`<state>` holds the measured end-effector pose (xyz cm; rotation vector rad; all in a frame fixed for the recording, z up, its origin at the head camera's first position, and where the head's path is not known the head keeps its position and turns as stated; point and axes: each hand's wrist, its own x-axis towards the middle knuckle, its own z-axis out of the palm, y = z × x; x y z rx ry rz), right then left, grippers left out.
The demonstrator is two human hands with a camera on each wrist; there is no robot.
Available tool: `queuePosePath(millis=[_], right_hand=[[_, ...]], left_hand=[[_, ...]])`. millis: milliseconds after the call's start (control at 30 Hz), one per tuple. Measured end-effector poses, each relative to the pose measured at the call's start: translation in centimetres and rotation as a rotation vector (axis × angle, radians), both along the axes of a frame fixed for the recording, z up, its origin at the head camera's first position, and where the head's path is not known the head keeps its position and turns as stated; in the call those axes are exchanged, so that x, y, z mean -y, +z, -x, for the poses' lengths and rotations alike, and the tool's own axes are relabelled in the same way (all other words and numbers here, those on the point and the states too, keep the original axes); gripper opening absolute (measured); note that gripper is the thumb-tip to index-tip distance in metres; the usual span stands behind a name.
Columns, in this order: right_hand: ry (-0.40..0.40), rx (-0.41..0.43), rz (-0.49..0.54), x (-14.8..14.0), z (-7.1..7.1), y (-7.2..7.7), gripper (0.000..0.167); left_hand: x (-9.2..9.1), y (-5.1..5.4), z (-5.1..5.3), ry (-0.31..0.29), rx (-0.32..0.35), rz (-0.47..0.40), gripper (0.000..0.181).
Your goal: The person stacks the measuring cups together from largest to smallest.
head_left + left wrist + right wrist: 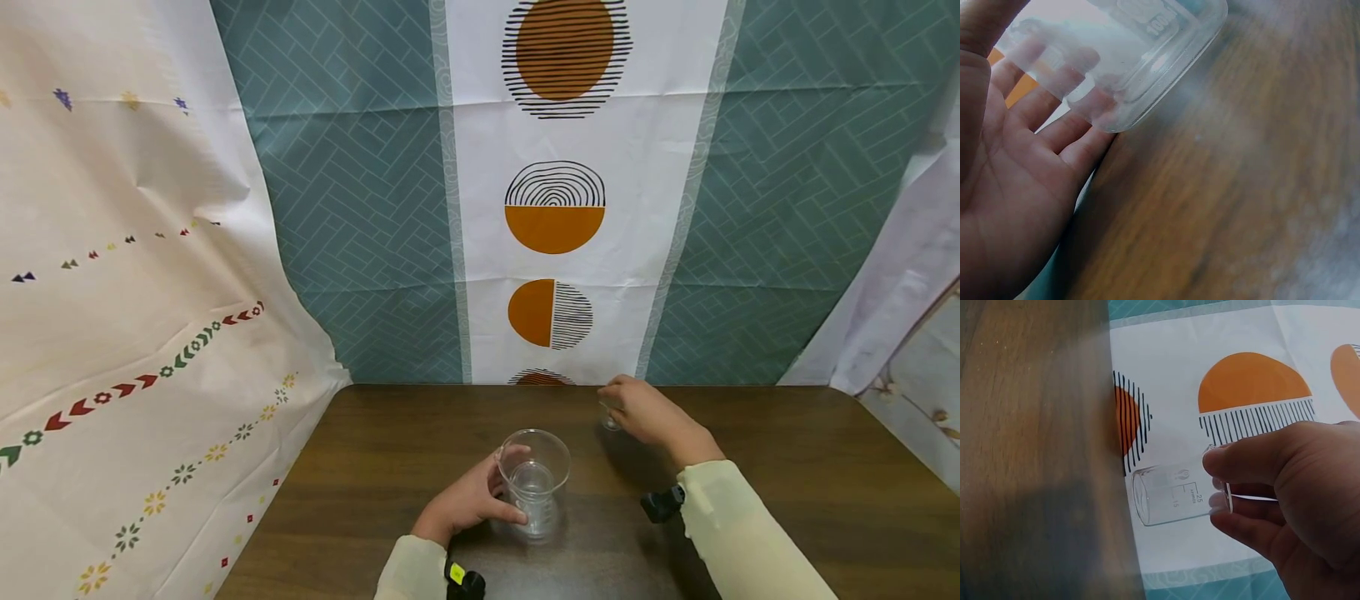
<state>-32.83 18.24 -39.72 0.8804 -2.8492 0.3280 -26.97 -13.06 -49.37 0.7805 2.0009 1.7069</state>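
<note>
A large clear beaker [542, 492] stands on the brown table, with a smaller round rim visible inside it. My left hand [472, 500] holds its side, thumb in front and fingers behind. In the left wrist view the fingers show through the clear wall of the beaker [1129, 56], which bears a 100 ml mark. Farther back and to the right, my right hand [651, 415] pinches a small clear beaker [1169, 495] by its rim, between thumb and fingertips. That beaker has white markings, including 25 and 15. Whether its base touches the table I cannot tell.
The brown wooden table [390, 467] ends at the back against a teal and white cloth [360, 208] printed with orange circles. A cream patterned cloth [150, 400] hangs along the left side, and pale cloth [885, 275] hangs on the right.
</note>
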Motion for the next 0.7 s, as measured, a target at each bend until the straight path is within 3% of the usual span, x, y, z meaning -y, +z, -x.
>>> queuePosePath(millis=[433, 700], right_hand=[[-0.009, 0.016, -0.017, 0.6, -1.0, 1.4, 0.031], [0.008, -0.025, 0.004, 0.8, -1.7, 1.5, 0.03]], left_hand=[[0.0, 0.0, 0.1, 0.01, -0.002, 0.013, 0.087], [-0.1, 0.0, 0.0, 0.001, 0.001, 0.01, 0.086]])
